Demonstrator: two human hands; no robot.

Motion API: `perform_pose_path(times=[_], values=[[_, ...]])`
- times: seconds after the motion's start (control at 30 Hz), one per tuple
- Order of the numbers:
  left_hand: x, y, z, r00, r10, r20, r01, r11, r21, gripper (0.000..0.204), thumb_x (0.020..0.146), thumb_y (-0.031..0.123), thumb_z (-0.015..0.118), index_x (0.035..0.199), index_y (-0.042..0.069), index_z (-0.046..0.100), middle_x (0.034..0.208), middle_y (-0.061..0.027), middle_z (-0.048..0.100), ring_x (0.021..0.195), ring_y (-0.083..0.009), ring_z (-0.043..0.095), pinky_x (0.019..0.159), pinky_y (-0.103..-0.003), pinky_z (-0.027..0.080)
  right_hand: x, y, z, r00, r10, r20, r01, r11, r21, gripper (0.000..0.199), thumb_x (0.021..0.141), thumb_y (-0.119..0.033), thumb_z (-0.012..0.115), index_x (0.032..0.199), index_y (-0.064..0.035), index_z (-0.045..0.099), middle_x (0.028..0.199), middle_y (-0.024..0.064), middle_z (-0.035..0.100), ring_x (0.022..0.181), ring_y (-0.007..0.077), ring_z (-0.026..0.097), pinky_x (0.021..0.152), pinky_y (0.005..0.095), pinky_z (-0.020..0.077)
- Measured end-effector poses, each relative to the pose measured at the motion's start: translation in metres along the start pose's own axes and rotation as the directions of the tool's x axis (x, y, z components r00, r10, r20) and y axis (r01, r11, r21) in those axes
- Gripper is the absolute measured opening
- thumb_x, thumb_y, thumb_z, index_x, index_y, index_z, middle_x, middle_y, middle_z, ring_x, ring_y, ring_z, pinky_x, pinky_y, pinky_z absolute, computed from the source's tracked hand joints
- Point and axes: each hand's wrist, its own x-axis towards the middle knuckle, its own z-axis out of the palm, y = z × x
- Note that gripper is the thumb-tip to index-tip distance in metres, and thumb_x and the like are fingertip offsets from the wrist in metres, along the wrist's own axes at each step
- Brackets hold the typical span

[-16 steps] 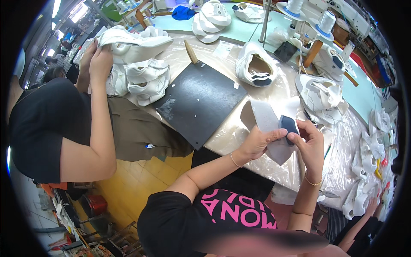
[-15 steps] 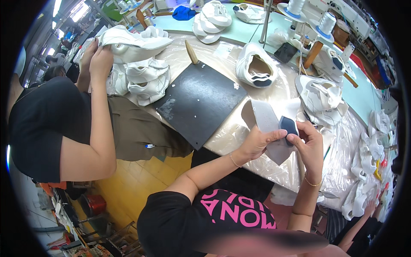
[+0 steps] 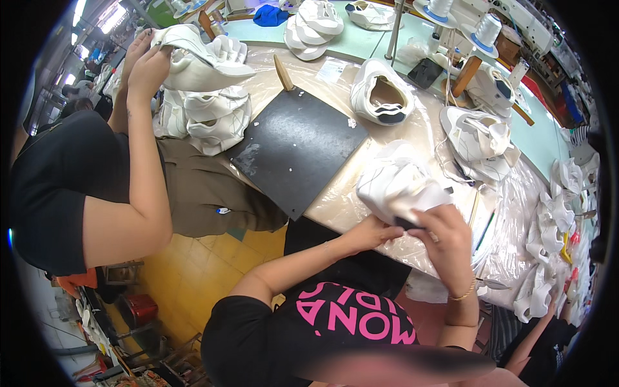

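While pinching shoe (image 3: 394, 175) by dark edge (image 3: 407, 223) in left hand (image 3: 369, 234) and right hand (image 3: 450, 240), holding it ahead, slightly left

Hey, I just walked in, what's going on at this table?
The person's left hand and right hand hold a white shoe upper by its near edge, at a dark patch; blur hides finer detail. To the left, a co-worker holds up another white upper. A black board lies between those two uppers on the plastic-covered table.
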Motion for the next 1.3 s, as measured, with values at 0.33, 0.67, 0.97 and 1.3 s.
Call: perform_pose_path(times=[0.33, 0.67, 0.97, 1.3], values=[[-0.089, -0.087, 0.006, 0.684, 0.728, 0.044, -0.490, 0.415, 0.766, 0.027, 0.076, 0.013, 0.077, 0.100, 0.008, 0.065, 0.103, -0.0079, 0.065, 0.098, -0.0257, 0.061, 0.086, -0.040, 0.045, -0.084, 0.013, 0.113, 0.998, -0.053, -0.045, 0.042, 0.974, -0.223, 0.037, 0.077, -0.008, 0.071, 0.113, -0.0103, 0.067, 0.097, 0.0058, 0.063, 0.093, 0.0274, 0.057, 0.080, 0.0394, 0.0455], [-0.055, -0.096, -0.001, 0.495, 0.854, 0.158, -0.522, 0.147, 0.840, 0.052, 0.077, 0.011, 0.076, 0.125, 0.013, 0.054, 0.132, -0.0064, 0.058, 0.116, -0.0232, 0.058, 0.102, -0.040, 0.035, -0.106, 0.045, 0.119, 0.985, -0.040, -0.166, 0.073, 0.978, 0.198, 0.042, 0.076, -0.004, 0.074, 0.117, -0.0067, 0.065, 0.113, 0.0096, 0.066, 0.092, 0.0253, 0.068, 0.070, 0.0328, 0.0555], [-0.034, -0.088, -0.008, 0.509, 0.852, 0.123, -0.437, 0.133, 0.889, 0.064, 0.076, 0.011, 0.080, 0.129, 0.013, 0.044, 0.124, -0.0088, 0.064, 0.110, -0.0229, 0.062, 0.102, -0.038, 0.031, -0.098, 0.057, 0.133, 0.980, 0.020, -0.198, 0.019, 0.981, 0.192, 0.038, 0.072, -0.012, 0.080, 0.108, -0.0077, 0.068, 0.100, 0.0064, 0.069, 0.081, 0.0223, 0.069, 0.064, 0.0312, 0.0556], [-0.018, -0.059, -0.016, 0.691, 0.715, 0.106, -0.351, 0.203, 0.914, 0.057, 0.074, 0.016, 0.081, 0.123, 0.011, 0.053, 0.105, -0.0023, 0.067, 0.092, -0.0169, 0.064, 0.088, -0.036, 0.034, -0.084, 0.070, 0.131, 0.992, 0.107, -0.071, -0.078, 0.942, 0.328, 0.036, 0.071, -0.016, 0.083, 0.104, -0.0080, 0.069, 0.094, 0.0062, 0.069, 0.058, 0.0144, 0.059, 0.047, 0.0248, 0.0467]])
